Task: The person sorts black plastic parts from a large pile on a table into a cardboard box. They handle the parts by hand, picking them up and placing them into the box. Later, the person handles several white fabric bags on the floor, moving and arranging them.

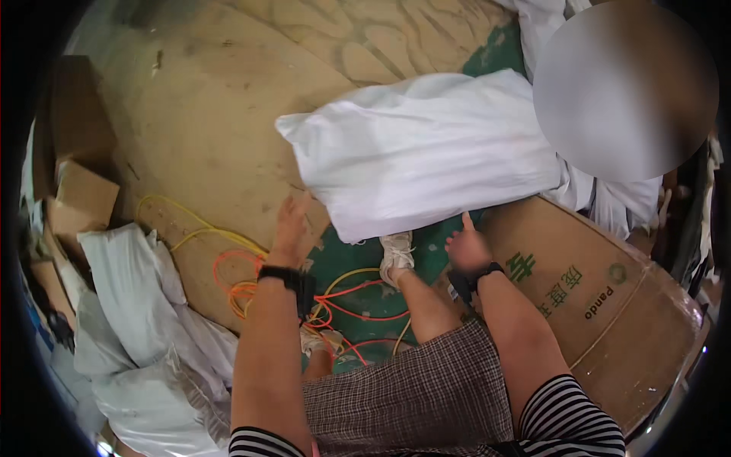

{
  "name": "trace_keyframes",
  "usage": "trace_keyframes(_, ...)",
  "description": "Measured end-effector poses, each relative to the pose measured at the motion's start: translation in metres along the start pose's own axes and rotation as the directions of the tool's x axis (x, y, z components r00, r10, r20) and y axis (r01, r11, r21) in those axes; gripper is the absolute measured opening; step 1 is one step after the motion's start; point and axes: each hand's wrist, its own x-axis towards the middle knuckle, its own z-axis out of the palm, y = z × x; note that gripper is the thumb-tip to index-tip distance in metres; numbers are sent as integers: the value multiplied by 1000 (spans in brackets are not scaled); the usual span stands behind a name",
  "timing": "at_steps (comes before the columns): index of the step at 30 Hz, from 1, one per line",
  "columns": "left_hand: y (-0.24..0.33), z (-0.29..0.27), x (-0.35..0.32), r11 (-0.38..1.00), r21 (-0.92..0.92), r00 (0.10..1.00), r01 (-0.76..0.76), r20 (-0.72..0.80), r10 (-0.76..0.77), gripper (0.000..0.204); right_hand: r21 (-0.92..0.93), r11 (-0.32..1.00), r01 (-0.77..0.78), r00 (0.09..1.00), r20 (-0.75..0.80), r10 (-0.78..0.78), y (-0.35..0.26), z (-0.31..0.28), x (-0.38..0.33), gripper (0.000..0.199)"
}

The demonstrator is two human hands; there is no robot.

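A big white woven sack [426, 152] lies on the floor in front of me, its near edge over my raised foot in a white shoe [397, 255]. My left hand [292, 226] hovers with fingers spread just left of the sack's near corner, holding nothing. My right hand [466, 245] is at the sack's near edge, thumb up against it, next to a large brown cardboard box [609, 305]; whether it grips the sack's edge is not visible. Both wrists wear black bands.
Yellow and orange cables [251, 274] lie tangled on the green and brown floor by my feet. More white sacks [145, 320] are piled at the left, with cardboard boxes [80, 198] behind them. Another person stands at the upper right, beside further white sacks [617, 202].
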Motion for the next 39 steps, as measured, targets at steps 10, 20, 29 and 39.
trace_keyframes(10,-9,64,38,945,232,972,-230,94,213,50,-148,894,424,901,-27,-432,-36,3,55,53)
trace_keyframes(20,-40,-8,-69,773,543,925,-328,19,379,39,-663,465,587,714,152,-684,-74,21,-149,32)
trace_keyframes(29,-82,-229,-304,998,56,886,-12,-462,36,33,-459,472,752,658,547,-517,6,173,-347,30)
trace_keyframes(39,-176,-426,-630,796,-405,377,-450,-894,-242,32,119,211,970,-134,989,59,211,318,-708,24)
